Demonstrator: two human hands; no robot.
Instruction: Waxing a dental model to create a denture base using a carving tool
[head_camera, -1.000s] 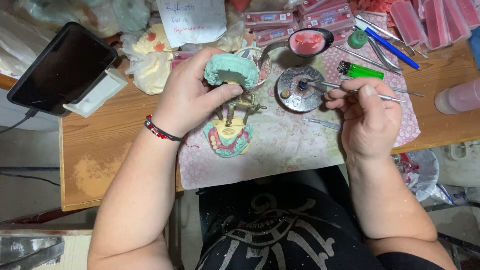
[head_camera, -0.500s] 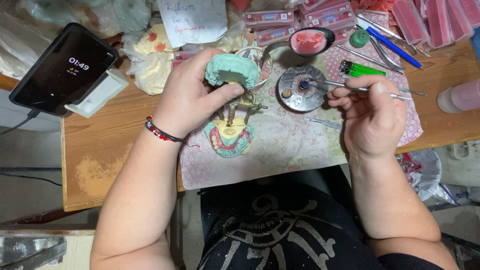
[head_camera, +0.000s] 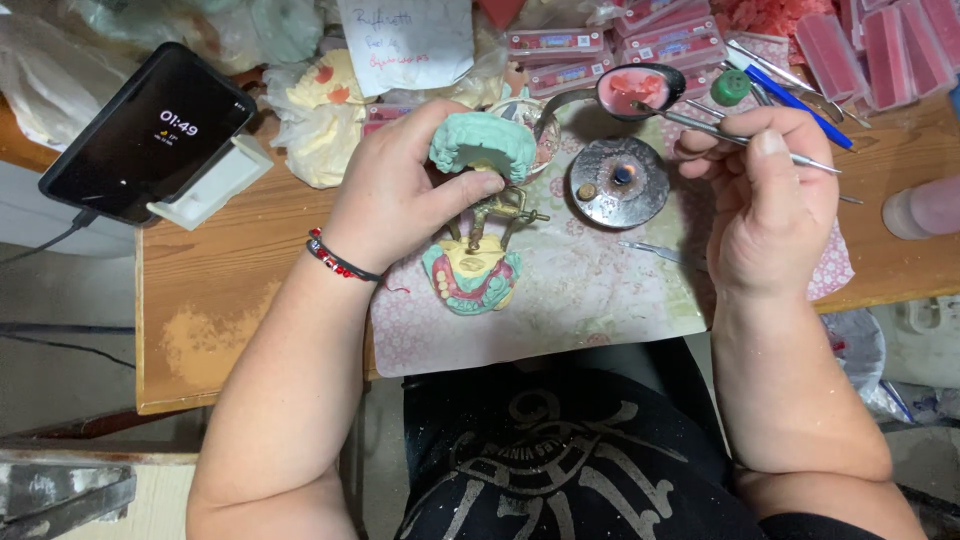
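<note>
Wooden worktop (head_camera: 220, 300) carries a pink patterned cloth (head_camera: 580, 290) at centre. On the cloth: a green dental cast (head_camera: 472, 280), a round metal burner (head_camera: 618, 182) at two o'clock of it. A black phone (head_camera: 140, 130) leans at ten o'clock; pink trays (head_camera: 890, 50) crowd two o'clock.

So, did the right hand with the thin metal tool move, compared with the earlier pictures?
Yes. The right hand with the metal tool has lifted off the round burner, and its tip now reaches the spoon of pink wax.

Lit phone screen (head_camera: 148, 130), pink boxes (head_camera: 556, 42)
</note>
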